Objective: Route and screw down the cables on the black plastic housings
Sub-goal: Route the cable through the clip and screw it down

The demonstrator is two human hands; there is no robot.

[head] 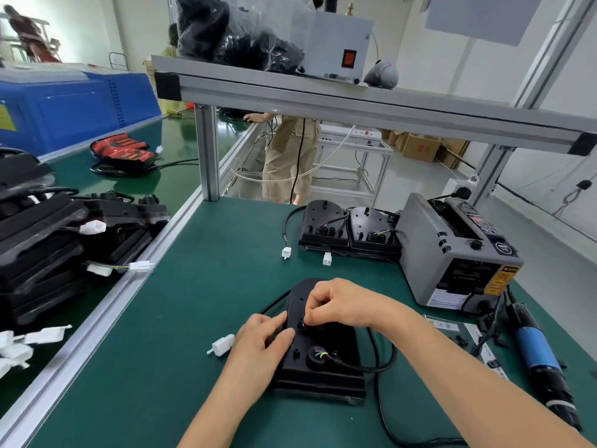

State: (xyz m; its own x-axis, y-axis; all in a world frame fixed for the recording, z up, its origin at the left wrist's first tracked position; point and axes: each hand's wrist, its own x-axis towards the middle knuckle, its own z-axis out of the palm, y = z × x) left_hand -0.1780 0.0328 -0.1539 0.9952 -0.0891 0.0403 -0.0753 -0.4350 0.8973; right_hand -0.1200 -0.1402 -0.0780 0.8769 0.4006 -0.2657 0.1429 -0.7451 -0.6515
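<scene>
The black housing (326,367) lay flat on the table (181,318) under both hands. The left hand (261,345) held its near-left edge, thumb on top and fingers curled beside it. The right hand (339,305) had its fingertips bunched over the middle, pinching a small black piece (302,324); I could not tell what it was. The cable (389,358) looped out just under the right wrist, and its white plug (222,345) sat just left of the left hand. The housing looked light, rigid and likely to slide, so bracing it by the edges seemed wise. The cable looked rubbery and springy, best pressed down close to its seat. The screwdriver (536,347) lay well right of the right forearm.
</scene>
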